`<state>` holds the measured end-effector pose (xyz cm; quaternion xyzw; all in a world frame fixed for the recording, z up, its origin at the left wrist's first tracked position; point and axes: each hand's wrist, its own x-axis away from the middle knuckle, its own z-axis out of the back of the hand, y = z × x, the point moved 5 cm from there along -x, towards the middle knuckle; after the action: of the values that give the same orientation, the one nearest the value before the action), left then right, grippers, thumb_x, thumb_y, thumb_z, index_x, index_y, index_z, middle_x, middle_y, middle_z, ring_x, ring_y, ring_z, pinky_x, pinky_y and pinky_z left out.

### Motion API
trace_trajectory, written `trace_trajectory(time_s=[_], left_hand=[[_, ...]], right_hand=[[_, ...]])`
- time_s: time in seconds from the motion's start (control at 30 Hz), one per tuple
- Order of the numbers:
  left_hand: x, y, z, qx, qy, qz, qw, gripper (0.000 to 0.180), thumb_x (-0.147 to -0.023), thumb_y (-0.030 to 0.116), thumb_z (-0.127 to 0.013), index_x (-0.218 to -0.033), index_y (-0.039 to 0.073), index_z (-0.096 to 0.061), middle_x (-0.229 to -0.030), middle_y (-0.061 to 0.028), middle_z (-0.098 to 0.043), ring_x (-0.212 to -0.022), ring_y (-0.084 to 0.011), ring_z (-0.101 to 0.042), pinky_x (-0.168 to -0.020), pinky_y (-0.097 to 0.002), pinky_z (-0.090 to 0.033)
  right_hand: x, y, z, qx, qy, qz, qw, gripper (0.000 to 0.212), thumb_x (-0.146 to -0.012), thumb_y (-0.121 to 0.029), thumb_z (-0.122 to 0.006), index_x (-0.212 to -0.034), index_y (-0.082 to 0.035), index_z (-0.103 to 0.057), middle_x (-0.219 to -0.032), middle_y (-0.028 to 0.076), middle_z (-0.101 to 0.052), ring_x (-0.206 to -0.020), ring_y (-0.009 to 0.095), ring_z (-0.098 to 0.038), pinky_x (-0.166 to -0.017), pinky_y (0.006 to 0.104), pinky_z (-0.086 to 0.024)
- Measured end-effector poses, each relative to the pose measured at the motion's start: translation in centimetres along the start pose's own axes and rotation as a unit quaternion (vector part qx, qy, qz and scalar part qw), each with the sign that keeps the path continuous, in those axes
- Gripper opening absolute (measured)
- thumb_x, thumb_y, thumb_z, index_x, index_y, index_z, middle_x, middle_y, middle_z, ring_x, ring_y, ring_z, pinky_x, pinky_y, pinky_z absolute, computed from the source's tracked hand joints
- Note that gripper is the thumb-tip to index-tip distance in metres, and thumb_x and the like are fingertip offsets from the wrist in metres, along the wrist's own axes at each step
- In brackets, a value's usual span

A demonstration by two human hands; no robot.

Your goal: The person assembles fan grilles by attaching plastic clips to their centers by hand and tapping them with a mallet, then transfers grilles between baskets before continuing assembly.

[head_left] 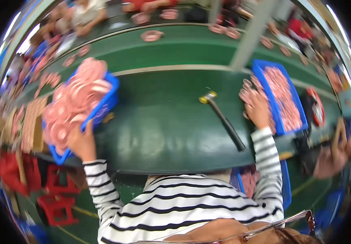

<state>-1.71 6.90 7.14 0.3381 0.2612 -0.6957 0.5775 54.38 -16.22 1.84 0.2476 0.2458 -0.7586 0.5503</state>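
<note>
At the left, a blue basket is heaped with round pink plastic parts. My left hand is at its near right corner, over the rim, with thumb apart and fingertips closed against a pink part. On the right, small pink plastic rings lie in a loose pile against a second blue basket. My right hand reaches into that pile, its fingers curled on some rings; exactly how many is blurred. Between my hands lies a hammer with a yellow-faced head and dark handle, untouched.
A raised green ledge carries scattered pink parts behind the table, with people working beyond. A red-and-white object sits right of the right basket. Another blue bin is below the table edge. Red stools stand at lower left.
</note>
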Motion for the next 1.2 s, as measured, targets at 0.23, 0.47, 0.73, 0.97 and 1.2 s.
trace_trajectory(time_s=[0.23,0.47,0.73,0.97,1.2], left_hand=[[0.9,0.4,-0.7,-0.056,0.021,-0.037,0.998,0.035,-0.087,0.036,-0.067,-0.098,0.003,-0.069,-0.094,-0.0123,-0.069,-0.082,-0.0321,-0.063,-0.072,-0.0457,-0.046],[3.0,2.5,1.3,0.136,0.049,-0.013,0.989,0.019,-0.087,0.013,-0.067,-0.102,0.001,-0.068,-0.112,-0.0146,-0.064,-0.108,-0.0327,-0.056,-0.096,-0.0454,-0.04],[1.1,6.0,1.9,0.253,0.013,-0.063,0.965,0.019,-0.085,0.007,-0.067,-0.103,0.001,-0.067,-0.112,-0.0183,-0.062,-0.108,-0.0352,-0.056,-0.098,-0.0447,-0.04],[-4.2,8.7,-0.7,0.283,0.033,-0.077,0.955,0.054,-0.078,0.012,-0.071,-0.127,0.001,-0.051,-0.127,-0.0236,-0.05,-0.12,-0.0405,-0.046,-0.102,-0.0484,-0.036],[-8.2,7.0,-7.5,0.273,-0.189,-0.061,0.941,0.06,-0.074,0.024,-0.075,-0.126,0.003,-0.054,-0.115,-0.0221,-0.058,-0.105,-0.0377,-0.058,-0.086,-0.0461,-0.048]], right_hand=[[0.1,3.3,-1.3,-0.063,-0.174,-0.032,0.982,0.057,-0.077,-0.029,-0.07,-0.128,-0.01,-0.055,-0.131,0.021,-0.053,-0.126,0.04,-0.045,-0.106,0.0448,-0.037],[-2.2,2.5,2.8,0.031,-0.073,-0.17,0.982,0.023,-0.081,-0.009,-0.059,-0.102,-0.01,-0.069,-0.104,0.012,-0.068,-0.093,0.032,-0.066,-0.08,0.0428,-0.052],[-3.3,-3.7,-0.6,0.052,-0.037,-0.006,0.998,0.013,-0.079,-0.016,-0.061,-0.083,-0.008,-0.07,-0.091,0.015,-0.065,-0.089,0.034,-0.061,-0.078,0.046,-0.048],[-1.3,-3.3,-1.0,0.076,-0.067,-0.009,0.995,0.015,-0.084,-0.018,-0.062,-0.081,-0.005,-0.066,-0.09,0.011,-0.064,-0.092,0.031,-0.058,-0.081,0.0434,-0.043],[-1.0,-11.5,5.4,-0.115,-0.014,0.014,0.993,0.006,-0.079,-0.007,-0.072,-0.081,-0.003,-0.068,-0.072,0.012,-0.064,-0.068,0.028,-0.06,-0.065,0.0375,-0.043]])
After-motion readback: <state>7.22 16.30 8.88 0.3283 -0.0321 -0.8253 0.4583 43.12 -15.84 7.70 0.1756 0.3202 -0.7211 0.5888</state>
